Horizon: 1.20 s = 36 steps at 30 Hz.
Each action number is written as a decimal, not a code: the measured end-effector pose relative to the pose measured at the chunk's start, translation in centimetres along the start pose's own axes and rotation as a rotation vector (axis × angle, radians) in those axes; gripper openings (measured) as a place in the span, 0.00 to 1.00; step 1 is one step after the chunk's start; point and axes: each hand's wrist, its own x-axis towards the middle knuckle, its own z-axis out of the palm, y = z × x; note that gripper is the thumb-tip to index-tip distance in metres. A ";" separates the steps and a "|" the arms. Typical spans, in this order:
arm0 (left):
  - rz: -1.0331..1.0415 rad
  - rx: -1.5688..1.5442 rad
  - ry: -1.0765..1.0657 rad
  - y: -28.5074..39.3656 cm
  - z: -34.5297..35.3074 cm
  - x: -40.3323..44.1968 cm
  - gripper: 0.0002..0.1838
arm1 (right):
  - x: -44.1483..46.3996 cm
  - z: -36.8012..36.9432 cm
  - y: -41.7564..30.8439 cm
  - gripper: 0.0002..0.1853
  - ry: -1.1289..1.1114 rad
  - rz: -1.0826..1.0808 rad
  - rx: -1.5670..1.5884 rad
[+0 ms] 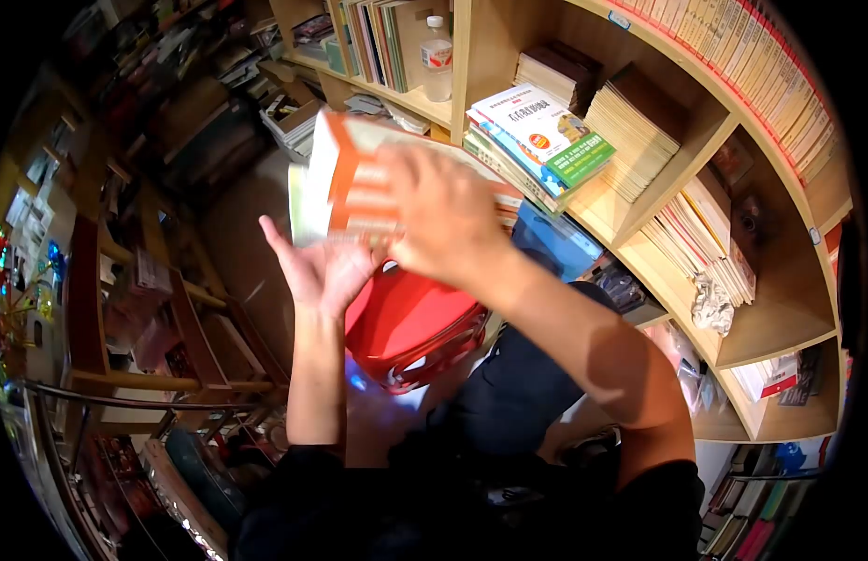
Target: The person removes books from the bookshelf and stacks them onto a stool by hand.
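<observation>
A tilted, motion-blurred book (343, 154) with an orange and white cover is between my hands, with pale pages or other books around it. My left hand (329, 273) is palm up at its lower edge, thumb stretched out to the side; the fingers are hidden behind the book, which it seems to support. My right hand (443, 215) lies across the cover from above, its fingers smeared by motion, so its grip is unclear. Directly below is a red stool or container (410, 318) with a smooth top.
A wooden bookshelf (630, 210) curves along the right, holding a book stack with a white and green cover (546, 136) on top, plus rows of books. A plastic bottle (437, 61) stands on an upper shelf. A blue box (555, 241) sits beside the shelf. Cluttered furniture fills the left.
</observation>
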 end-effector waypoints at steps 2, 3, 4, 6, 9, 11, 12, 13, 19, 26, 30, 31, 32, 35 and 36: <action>-0.023 0.079 0.022 1.4 -2.9 -0.7 0.63 | -1.9 2.4 -0.4 0.38 0.092 -0.141 -0.103; -0.025 0.080 0.025 1.3 -2.9 -0.9 0.63 | -2.8 3.4 -0.6 0.35 0.072 -0.146 -0.104; 0.022 0.179 0.223 1.2 -2.8 -1.0 0.63 | -3.6 4.4 -0.6 0.33 0.055 -0.149 -0.106; 0.061 0.282 0.429 1.5 -3.6 -1.8 0.62 | -5.3 6.1 -1.2 0.24 0.085 -0.115 -0.125; 0.023 0.470 0.422 2.9 -5.6 -2.6 0.60 | -7.2 8.2 -2.1 0.19 0.203 -0.134 -0.213; -0.050 0.646 0.557 4.0 -5.0 -2.6 0.54 | -7.8 8.9 -2.8 0.18 0.224 -0.125 -0.231; -0.096 0.777 0.691 4.4 -4.2 -2.8 0.52 | -8.3 9.4 -3.3 0.18 0.224 -0.122 -0.246; -0.093 0.917 0.701 4.8 -4.0 -3.1 0.51 | -8.6 9.8 -3.8 0.18 0.205 -0.105 -0.263; -0.270 1.231 0.572 9.8 -5.6 -4.9 0.53 | -9.4 11.3 -6.5 0.23 0.017 -0.034 -0.236; -0.387 1.520 0.645 11.8 -8.5 -5.0 0.39 | -11.4 -0.1 -7.0 0.19 0.411 0.088 0.327; -0.464 1.701 0.824 10.9 -4.1 -4.0 0.36 | -22.3 -7.7 1.7 0.01 0.763 0.407 0.285; -0.404 1.829 0.805 9.0 -2.7 -3.6 0.36 | -25.1 -6.3 4.5 0.05 0.856 0.483 0.285; -0.495 1.661 0.853 10.2 -2.9 -3.0 0.34 | -29.2 -4.7 6.9 0.04 0.749 0.622 0.124; -0.610 1.706 0.906 11.7 -1.7 -1.7 0.32 | -41.1 3.9 11.6 0.05 0.313 0.879 -0.124; -0.714 1.693 0.858 12.7 -1.7 -1.5 0.33 | -44.7 6.5 12.3 0.05 0.212 0.933 -0.118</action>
